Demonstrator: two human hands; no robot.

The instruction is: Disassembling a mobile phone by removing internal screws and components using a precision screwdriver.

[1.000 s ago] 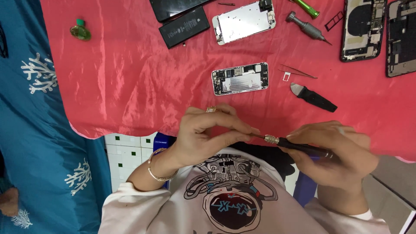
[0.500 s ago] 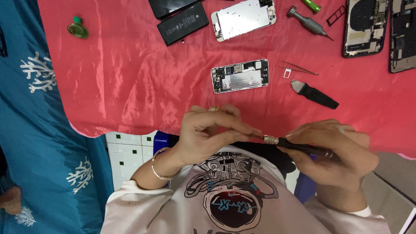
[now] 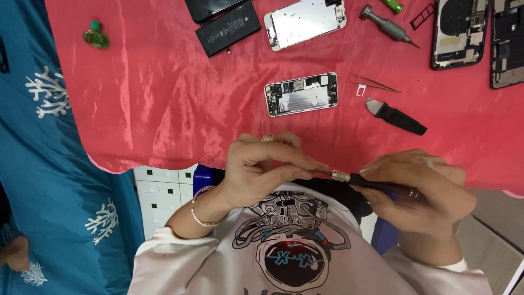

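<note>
The precision screwdriver (image 3: 376, 184) is held level at the lower middle of the view, just off the near edge of the red satin cloth (image 3: 164, 98), above a white printed shirt (image 3: 289, 257). It is seen as a slim black handle with a knurled silver collar at its 9 o'clock end, from which a thin dark shaft runs on toward 9 o'clock; a narrow metal ring is seen near the handle's other end. The handle is wrapped by the right hand (image 3: 420, 191), whose fingers are curled closed around it, the thumb laid along the top. The shaft tip is pinched between the thumb and bent fingertips of the left hand (image 3: 262, 169), which bears a gold ring and a gold bangle at the wrist; the tip itself is hidden by those fingers, so whether a bit is seated cannot be told.

On the cloth, at 12 o'clock from the hands, an opened small phone (image 3: 301, 94) is laid with its circuitry exposed. At 1 o'clock, a black pry tool (image 3: 397, 116) and fine tweezers (image 3: 376, 83) are found near it. Farther off at 12 o'clock a black battery (image 3: 228, 28) and a silver phone back plate (image 3: 305, 17) are placed, and a grey screwdriver (image 3: 386, 23) at 1 o'clock. A small green bottle (image 3: 96, 36) is set at 10 o'clock.
</note>
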